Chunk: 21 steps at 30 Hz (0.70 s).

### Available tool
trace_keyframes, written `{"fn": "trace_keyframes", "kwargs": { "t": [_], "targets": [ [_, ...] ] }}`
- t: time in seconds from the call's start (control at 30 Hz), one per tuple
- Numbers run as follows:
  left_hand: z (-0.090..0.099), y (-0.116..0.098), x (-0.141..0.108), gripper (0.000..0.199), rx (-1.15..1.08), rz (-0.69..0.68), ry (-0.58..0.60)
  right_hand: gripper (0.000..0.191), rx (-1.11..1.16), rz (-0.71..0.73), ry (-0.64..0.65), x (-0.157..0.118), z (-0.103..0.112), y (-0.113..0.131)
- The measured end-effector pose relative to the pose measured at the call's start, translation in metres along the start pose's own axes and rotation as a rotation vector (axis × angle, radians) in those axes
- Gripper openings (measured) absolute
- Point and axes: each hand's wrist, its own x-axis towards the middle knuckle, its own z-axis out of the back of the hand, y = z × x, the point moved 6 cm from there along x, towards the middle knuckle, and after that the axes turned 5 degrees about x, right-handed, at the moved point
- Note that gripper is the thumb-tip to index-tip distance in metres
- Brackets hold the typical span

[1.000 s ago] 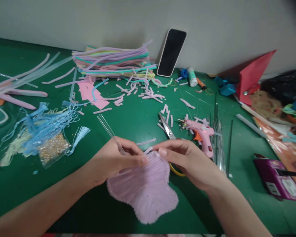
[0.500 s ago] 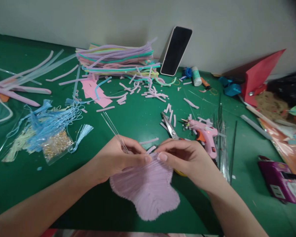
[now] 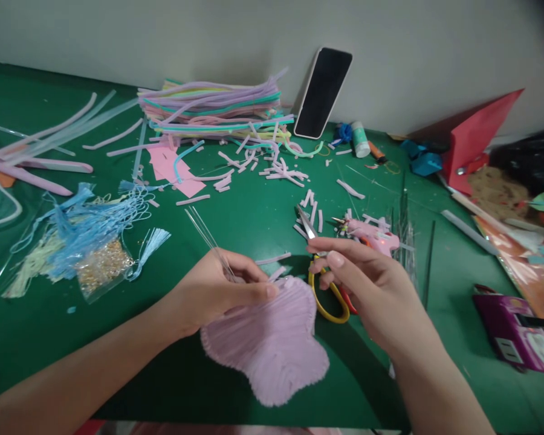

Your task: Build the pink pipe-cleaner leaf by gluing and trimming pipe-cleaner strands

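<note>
My left hand (image 3: 226,284) pinches the top edge of a lilac pipe-cleaner petal (image 3: 276,350), a broad fuzzy piece with a wavy lower edge. Thin wires (image 3: 202,226) stick up and leftward from behind the same hand. Apart from the petal, to its upper right, my right hand (image 3: 367,278) has its thumb and fingers drawn together. Anything between those fingertips is too small to make out. Below that hand lie scissors (image 3: 320,296) with yellow and red handles, partly covered by the fingers. A pink glue gun (image 3: 381,238) rests just beyond, its handle hidden.
A bundle of pastel pipe cleaners (image 3: 213,109) lies at the back beside a leaning phone (image 3: 324,93). Cut lilac pieces (image 3: 285,172) are scattered in front. Blue tassels (image 3: 81,223) and a bag of gold beads (image 3: 103,269) are left; a purple device (image 3: 519,329) is right.
My right hand has let go of the petal's top edge and moved up and right, over the scissors. More of their handles shows. My left hand keeps its hold, almost unmoved.
</note>
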Motion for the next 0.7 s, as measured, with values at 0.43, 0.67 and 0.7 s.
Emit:
{"fn": "trace_keyframes", "kwargs": {
  "t": [0.43, 0.67, 0.7],
  "targets": [
    [-0.001, 0.000, 0.001, 0.021, 0.010, 0.009, 0.018, 0.015, -0.046, -0.032, 0.165, -0.007, -0.030, -0.008],
    [-0.006, 0.000, 0.000, 0.013, -0.070, -0.001, 0.033, 0.006, -0.132, 0.103, 0.115, -0.008, -0.029, 0.000],
    [-0.007, -0.001, 0.000, 0.013, -0.077, 0.001, 0.037, 0.005, -0.149, 0.115, 0.106, -0.008, -0.029, 0.001]
  ]
}}
